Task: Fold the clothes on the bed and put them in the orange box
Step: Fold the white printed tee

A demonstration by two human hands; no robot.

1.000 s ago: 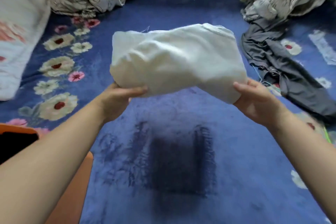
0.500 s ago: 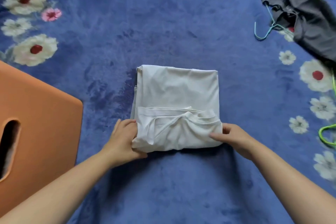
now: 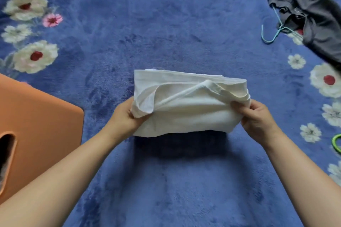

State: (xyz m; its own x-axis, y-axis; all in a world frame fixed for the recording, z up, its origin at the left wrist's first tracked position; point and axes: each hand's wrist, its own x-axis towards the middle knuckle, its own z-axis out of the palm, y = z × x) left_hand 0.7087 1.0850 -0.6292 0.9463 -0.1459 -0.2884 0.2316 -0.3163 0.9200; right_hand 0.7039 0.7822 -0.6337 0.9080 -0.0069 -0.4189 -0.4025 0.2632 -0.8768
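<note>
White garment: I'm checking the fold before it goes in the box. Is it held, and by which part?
Yes. The left hand and right hand each grip one end of the folded white garment, lifting its near edge.

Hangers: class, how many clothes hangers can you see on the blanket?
2. A teal hanger lies at the upper right, partly under the dark grey garment. A green hanger pokes in at the right edge. Others may be hidden under clothes.

Home bedroom: floral blue bedspread (image 3: 166, 24) (plush), dark garment (image 3: 313, 14), hanger (image 3: 273, 37).
</note>
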